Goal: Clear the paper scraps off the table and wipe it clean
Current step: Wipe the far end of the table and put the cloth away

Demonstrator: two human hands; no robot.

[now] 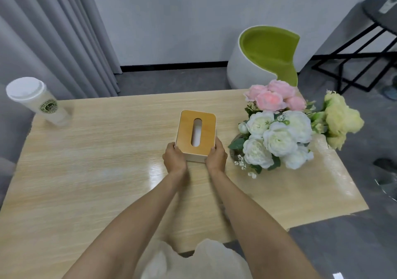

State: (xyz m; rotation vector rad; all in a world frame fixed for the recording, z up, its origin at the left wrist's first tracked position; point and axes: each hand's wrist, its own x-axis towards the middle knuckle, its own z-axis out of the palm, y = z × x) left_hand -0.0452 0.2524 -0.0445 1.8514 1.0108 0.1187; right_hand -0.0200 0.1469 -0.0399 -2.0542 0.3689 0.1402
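In the head view, both hands hold the tissue box (196, 136) at its near end. The left hand (174, 157) presses on the left near corner and the right hand (216, 156) on the right near corner, so the fingers (218, 144) of each hand are closed against the side walls of the box. The box stands on the counter (96, 160), near the middle, just beside the bunch of flowers (277, 137) on the right. A white cup with lid (35, 101) stands well apart, at the far left corner.

I judge that the step is to place or straighten the box. To do it well, both hands should push evenly so the box does not turn, and the right hand should stay away from the flowers, which are close and could be knocked.

No paper scraps are visible on the counter, and no cloth either. The tissue inside the slot is hard to make out; only something pale shows there. The vase under the flowers is mostly hidden by the blooms. Whether the box rests fully on the counter or is a little lifted, I cannot tell. The near edge of the counter is covered by pale clothing (193, 259).
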